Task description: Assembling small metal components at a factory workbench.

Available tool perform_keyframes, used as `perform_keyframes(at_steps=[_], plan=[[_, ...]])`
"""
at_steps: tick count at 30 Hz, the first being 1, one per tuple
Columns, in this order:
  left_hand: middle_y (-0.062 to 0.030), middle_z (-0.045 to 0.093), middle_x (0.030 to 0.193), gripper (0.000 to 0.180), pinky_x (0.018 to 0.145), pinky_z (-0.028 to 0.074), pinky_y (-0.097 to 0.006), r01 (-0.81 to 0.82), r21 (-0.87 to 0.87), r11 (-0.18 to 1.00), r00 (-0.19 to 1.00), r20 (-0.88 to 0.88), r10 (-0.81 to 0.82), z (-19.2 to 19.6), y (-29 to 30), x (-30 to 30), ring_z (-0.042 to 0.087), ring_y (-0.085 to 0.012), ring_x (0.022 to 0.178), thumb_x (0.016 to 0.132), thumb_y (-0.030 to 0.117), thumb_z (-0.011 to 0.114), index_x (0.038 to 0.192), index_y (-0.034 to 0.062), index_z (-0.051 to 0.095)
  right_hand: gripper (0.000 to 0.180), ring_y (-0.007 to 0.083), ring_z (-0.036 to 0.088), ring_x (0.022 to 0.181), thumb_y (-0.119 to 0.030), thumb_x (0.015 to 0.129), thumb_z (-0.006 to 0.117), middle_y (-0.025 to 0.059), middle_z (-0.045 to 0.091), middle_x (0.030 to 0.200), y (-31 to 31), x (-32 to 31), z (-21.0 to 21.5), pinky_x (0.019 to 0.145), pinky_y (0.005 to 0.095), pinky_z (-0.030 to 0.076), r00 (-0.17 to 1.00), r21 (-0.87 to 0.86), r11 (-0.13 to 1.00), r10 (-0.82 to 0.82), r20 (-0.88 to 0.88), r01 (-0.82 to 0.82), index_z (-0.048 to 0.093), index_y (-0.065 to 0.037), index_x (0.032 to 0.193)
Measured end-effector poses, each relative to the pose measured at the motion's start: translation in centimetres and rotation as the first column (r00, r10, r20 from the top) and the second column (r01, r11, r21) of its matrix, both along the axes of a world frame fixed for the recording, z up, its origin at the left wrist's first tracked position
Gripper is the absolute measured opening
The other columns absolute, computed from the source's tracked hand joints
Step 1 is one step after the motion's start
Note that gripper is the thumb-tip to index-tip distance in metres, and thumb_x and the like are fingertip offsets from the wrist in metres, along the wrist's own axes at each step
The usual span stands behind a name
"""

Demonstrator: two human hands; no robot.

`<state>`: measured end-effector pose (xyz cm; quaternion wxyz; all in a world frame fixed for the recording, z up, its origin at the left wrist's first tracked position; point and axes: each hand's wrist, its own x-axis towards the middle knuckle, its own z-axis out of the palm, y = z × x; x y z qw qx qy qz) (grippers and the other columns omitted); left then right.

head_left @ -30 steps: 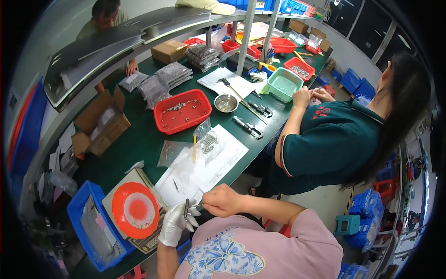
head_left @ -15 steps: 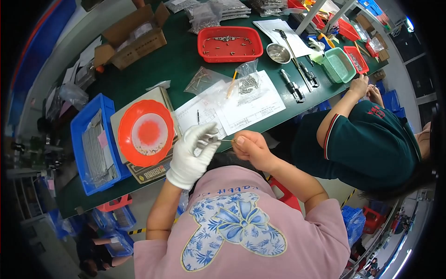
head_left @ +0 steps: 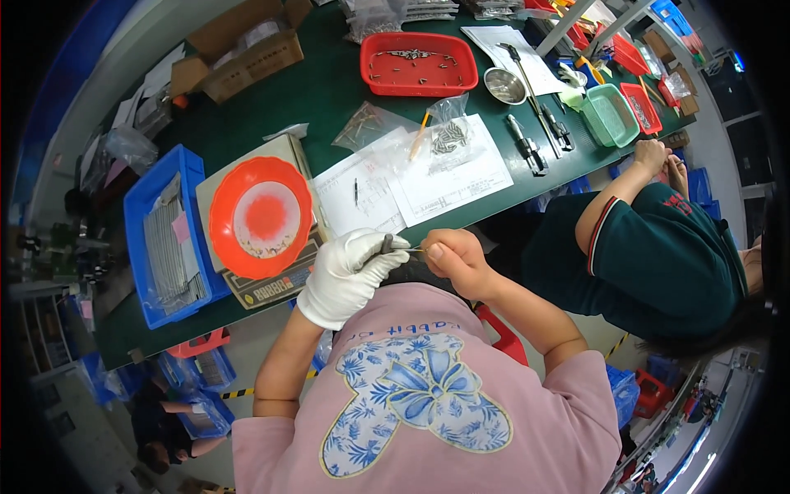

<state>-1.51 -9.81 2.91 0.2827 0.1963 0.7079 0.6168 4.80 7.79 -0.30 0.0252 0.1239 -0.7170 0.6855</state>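
Note:
In front of my chest, at the bench's near edge, my left hand (head_left: 350,276) wears a white glove and is closed, with a small dark metal piece (head_left: 387,244) pinched between thumb and fingers. My bare right hand (head_left: 457,262) closes on a thin metal pin (head_left: 415,250), whose exposed part reaches across to the piece in the glove. Whether the pin sits inside that piece is too small to tell. Just beyond both hands lie printed drawing sheets (head_left: 436,193), with a clear bag of small metal pins (head_left: 449,138) on top.
Left of me a scale (head_left: 276,286) carries an orange dish (head_left: 226,230), beside a blue tray (head_left: 136,222) of long strips. Farther off are a red tray (head_left: 415,86) of small parts, a steel bowl (head_left: 504,86) and calipers (head_left: 527,148). A co-worker (head_left: 666,239) sits close on my right.
My left fingers have closed in, and the dark piece now shows between them. Less of the pin is exposed between my hands. The whole view has shifted slightly.

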Motion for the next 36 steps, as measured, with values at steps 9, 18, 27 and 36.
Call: perform_keyframes(at_steps=[9,18,27,36], plan=[[-0.0090,0.058,0.070,0.012,0.053,0.044,-0.029,0.052,-0.114,0.992,0.571,-0.812,-0.124,0.3,-0.2,-1.4,0.056,-0.0212,0.061,0.071,0.008,0.063,0.081,0.0038,0.058,0.031,0.0055,0.018,0.044,-0.022,0.086,0.039,-0.0031,0.023,0.052,-0.5,-0.4,-0.1,0.038,0.0195,0.016,0.808,-0.710,0.703,0.399,0.434,0.034,0.030,-0.010,0.059],[-0.0039,0.054,0.065,0.004,0.051,0.040,-0.025,-0.150,0.107,0.983,0.979,0.156,0.132,-2.4,-0.4,0.3,0.049,-0.0109,0.056,0.078,0.005,0.057,0.080,0.0017,0.057,0.050,0.0051,0.017,0.043,-0.049,0.087,0.026,-0.0044,0.024,0.052,-0.2,-0.8,-0.1,0.038,0.0191,0.015,0.745,-0.476,0.879,0.323,0.583,-0.009,0.036,-0.008,0.061],[-0.0059,0.057,0.063,0.007,0.051,0.042,-0.028,-0.101,-0.006,0.995,0.974,-0.202,0.098,-3.3,-0.7,0.5,0.055,-0.0160,0.056,0.076,0.008,0.060,0.079,0.0026,0.059,0.032,0.0066,0.029,0.045,-0.027,0.088,0.042,-0.0028,0.035,0.054,-1.4,-0.7,-0.9,0.041,0.0222,0.025,0.936,-0.119,0.993,0.017,0.352,0.026,0.044,-0.006,0.063],[-0.0021,0.049,0.047,0.025,0.037,0.033,-0.020,-0.053,0.211,0.976,0.674,0.728,-0.120,-3.7,-2.8,-1.0,0.044,-0.0095,0.038,0.080,0.025,0.054,0.082,0.0001,0.058,0.012,0.0252,0.050,0.053,-0.014,0.070,0.059,0.0057,0.049,0.063,-1.2,-2.3,1.1,0.048,0.0322,0.039,0.900,0.809,0.563,0.248,-0.359,0.168,0.051,-0.007,0.076]])
